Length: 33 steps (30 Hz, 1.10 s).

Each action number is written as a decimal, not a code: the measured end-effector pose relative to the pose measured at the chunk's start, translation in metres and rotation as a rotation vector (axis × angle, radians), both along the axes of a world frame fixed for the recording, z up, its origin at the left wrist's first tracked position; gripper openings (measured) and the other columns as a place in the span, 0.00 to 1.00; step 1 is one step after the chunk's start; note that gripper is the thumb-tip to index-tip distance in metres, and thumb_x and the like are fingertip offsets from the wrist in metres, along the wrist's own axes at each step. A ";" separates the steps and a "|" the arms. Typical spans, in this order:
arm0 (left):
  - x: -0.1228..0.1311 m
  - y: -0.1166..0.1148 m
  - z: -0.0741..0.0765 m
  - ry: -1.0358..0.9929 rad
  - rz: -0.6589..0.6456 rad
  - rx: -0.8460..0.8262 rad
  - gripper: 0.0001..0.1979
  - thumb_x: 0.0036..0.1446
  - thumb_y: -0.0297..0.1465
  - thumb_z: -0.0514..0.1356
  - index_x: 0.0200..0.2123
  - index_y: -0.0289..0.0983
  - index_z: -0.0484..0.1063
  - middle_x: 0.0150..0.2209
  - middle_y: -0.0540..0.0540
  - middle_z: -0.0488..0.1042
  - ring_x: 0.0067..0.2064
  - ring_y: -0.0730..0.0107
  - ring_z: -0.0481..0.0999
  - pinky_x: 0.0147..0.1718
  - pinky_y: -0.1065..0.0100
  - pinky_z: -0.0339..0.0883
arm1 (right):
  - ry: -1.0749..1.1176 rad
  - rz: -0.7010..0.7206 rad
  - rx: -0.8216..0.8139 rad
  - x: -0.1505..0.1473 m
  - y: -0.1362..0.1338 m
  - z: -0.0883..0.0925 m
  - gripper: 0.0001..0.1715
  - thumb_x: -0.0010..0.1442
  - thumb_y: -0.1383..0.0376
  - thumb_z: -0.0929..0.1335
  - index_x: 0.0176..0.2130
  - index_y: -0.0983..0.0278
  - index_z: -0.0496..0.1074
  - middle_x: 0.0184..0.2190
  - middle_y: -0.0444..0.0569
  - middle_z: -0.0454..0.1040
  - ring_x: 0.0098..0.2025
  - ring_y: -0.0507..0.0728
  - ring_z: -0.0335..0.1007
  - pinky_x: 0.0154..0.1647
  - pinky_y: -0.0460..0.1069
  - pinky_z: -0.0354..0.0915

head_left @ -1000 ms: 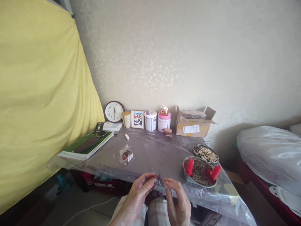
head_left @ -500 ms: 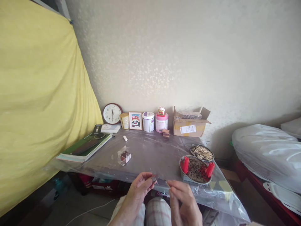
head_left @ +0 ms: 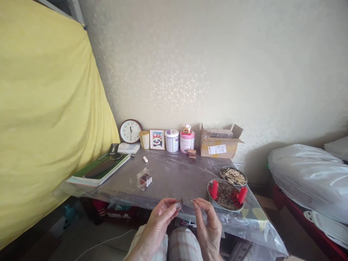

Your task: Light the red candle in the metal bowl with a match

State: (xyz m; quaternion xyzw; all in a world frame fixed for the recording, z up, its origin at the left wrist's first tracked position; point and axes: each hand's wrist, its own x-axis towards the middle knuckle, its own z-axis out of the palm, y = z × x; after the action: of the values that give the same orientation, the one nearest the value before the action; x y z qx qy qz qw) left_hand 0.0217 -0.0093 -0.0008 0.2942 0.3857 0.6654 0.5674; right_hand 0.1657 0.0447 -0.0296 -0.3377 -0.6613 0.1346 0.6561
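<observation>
My left hand (head_left: 160,219) is closed round a small matchbox (head_left: 178,206), held above the table's front edge. Just to its right, my right hand (head_left: 208,221) pinches a thin match (head_left: 191,201) between thumb and fingertips, the match pointing toward the box with a gap between them. To the right of my hands stands a metal tin (head_left: 227,194) of dark burnt bits with two red candles, one at its left (head_left: 214,189) and one at its right (head_left: 241,195). Neither candle shows a flame. Behind it lies a round dish of loose matchsticks (head_left: 234,176).
A plastic-wrapped pack of matchboxes (head_left: 145,180) lies left of centre on the plastic-covered table (head_left: 171,170). At the left are a thick green book (head_left: 99,168) and a clock (head_left: 131,131). Along the wall stand a picture frame (head_left: 157,140), tubs (head_left: 172,141) and an open cardboard box (head_left: 220,145).
My right hand has turned and lifted slightly, and the match in it now points left toward the matchbox. My left hand keeps the matchbox in nearly the same place.
</observation>
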 end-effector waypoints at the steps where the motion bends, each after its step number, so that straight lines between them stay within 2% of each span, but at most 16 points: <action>1: 0.001 -0.001 0.001 0.000 -0.003 0.010 0.07 0.53 0.33 0.65 0.36 0.38 0.77 0.39 0.45 0.80 0.45 0.63 0.75 0.48 0.65 0.63 | -0.010 0.015 0.011 -0.003 -0.003 0.001 0.03 0.62 0.66 0.67 0.36 0.61 0.72 0.34 0.47 0.77 0.36 0.54 0.76 0.38 0.46 0.72; 6: 0.003 -0.004 0.004 0.010 -0.015 0.044 0.07 0.53 0.32 0.65 0.36 0.38 0.77 0.39 0.43 0.80 0.45 0.61 0.75 0.49 0.63 0.63 | -0.111 0.057 0.080 -0.010 -0.009 -0.001 0.04 0.62 0.68 0.66 0.36 0.61 0.71 0.34 0.47 0.76 0.35 0.53 0.76 0.37 0.46 0.71; 9: 0.003 -0.004 0.004 0.002 -0.002 0.037 0.07 0.53 0.32 0.65 0.36 0.37 0.77 0.38 0.44 0.80 0.45 0.62 0.75 0.48 0.64 0.63 | -0.125 0.040 0.110 -0.006 -0.014 0.007 0.05 0.63 0.70 0.65 0.37 0.61 0.70 0.34 0.47 0.76 0.35 0.53 0.75 0.36 0.47 0.71; 12: 0.003 -0.002 0.001 -0.024 0.018 0.001 0.08 0.51 0.33 0.67 0.35 0.37 0.77 0.36 0.45 0.80 0.43 0.63 0.76 0.47 0.65 0.64 | -0.056 0.047 0.183 0.000 -0.020 0.018 0.11 0.61 0.74 0.66 0.42 0.60 0.69 0.37 0.49 0.76 0.38 0.55 0.75 0.38 0.49 0.71; 15: 0.003 -0.001 0.000 -0.020 0.034 -0.006 0.09 0.49 0.34 0.68 0.34 0.38 0.77 0.36 0.46 0.80 0.42 0.63 0.76 0.46 0.65 0.64 | -0.155 0.118 0.250 -0.001 -0.015 0.015 0.14 0.60 0.74 0.66 0.44 0.59 0.69 0.37 0.49 0.77 0.37 0.56 0.76 0.37 0.50 0.72; 16: 0.004 -0.001 0.000 -0.014 0.037 -0.005 0.09 0.49 0.35 0.68 0.34 0.38 0.78 0.35 0.47 0.80 0.42 0.62 0.76 0.46 0.65 0.64 | -0.213 0.113 0.243 -0.002 -0.009 0.010 0.11 0.62 0.72 0.65 0.42 0.59 0.70 0.36 0.49 0.78 0.36 0.55 0.76 0.36 0.49 0.72; 18: 0.004 -0.002 0.002 -0.001 0.035 -0.014 0.10 0.48 0.35 0.68 0.34 0.38 0.78 0.35 0.46 0.80 0.42 0.62 0.76 0.46 0.64 0.64 | -0.226 0.019 0.169 -0.004 0.005 -0.004 0.08 0.64 0.69 0.63 0.38 0.60 0.72 0.32 0.47 0.77 0.33 0.54 0.76 0.33 0.48 0.72; 20: 0.002 -0.003 0.003 0.011 0.032 -0.023 0.10 0.48 0.36 0.68 0.34 0.38 0.78 0.36 0.45 0.80 0.43 0.61 0.76 0.47 0.63 0.63 | -0.145 -0.070 0.079 -0.002 0.017 -0.016 0.07 0.64 0.65 0.64 0.37 0.61 0.72 0.34 0.48 0.77 0.34 0.55 0.76 0.36 0.49 0.72; 22: 0.001 -0.004 0.004 0.019 0.039 -0.029 0.11 0.48 0.37 0.68 0.34 0.38 0.78 0.36 0.44 0.80 0.44 0.60 0.76 0.48 0.61 0.63 | -0.064 -0.077 -0.004 0.003 0.022 -0.020 0.07 0.64 0.62 0.65 0.37 0.62 0.71 0.35 0.48 0.77 0.36 0.55 0.76 0.38 0.50 0.71; 26: -0.003 -0.003 0.001 0.016 0.053 -0.043 0.11 0.49 0.37 0.68 0.34 0.38 0.77 0.37 0.44 0.80 0.44 0.61 0.75 0.49 0.61 0.63 | 0.076 -0.058 -0.119 0.016 0.020 -0.011 0.09 0.62 0.59 0.67 0.34 0.62 0.72 0.35 0.48 0.75 0.37 0.55 0.73 0.39 0.49 0.69; 33: -0.010 -0.007 0.003 0.021 0.053 -0.044 0.09 0.53 0.36 0.65 0.36 0.38 0.77 0.39 0.44 0.79 0.46 0.61 0.74 0.50 0.62 0.63 | 0.186 -0.133 -0.110 0.040 0.019 0.006 0.08 0.60 0.60 0.69 0.33 0.62 0.72 0.34 0.48 0.73 0.37 0.56 0.69 0.41 0.52 0.66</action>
State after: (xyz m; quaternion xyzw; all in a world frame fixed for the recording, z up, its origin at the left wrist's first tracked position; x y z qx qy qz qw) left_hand 0.0121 -0.0161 0.0020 0.2782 0.4136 0.6686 0.5518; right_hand 0.2062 0.0637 -0.0232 -0.4025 -0.5655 0.1577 0.7024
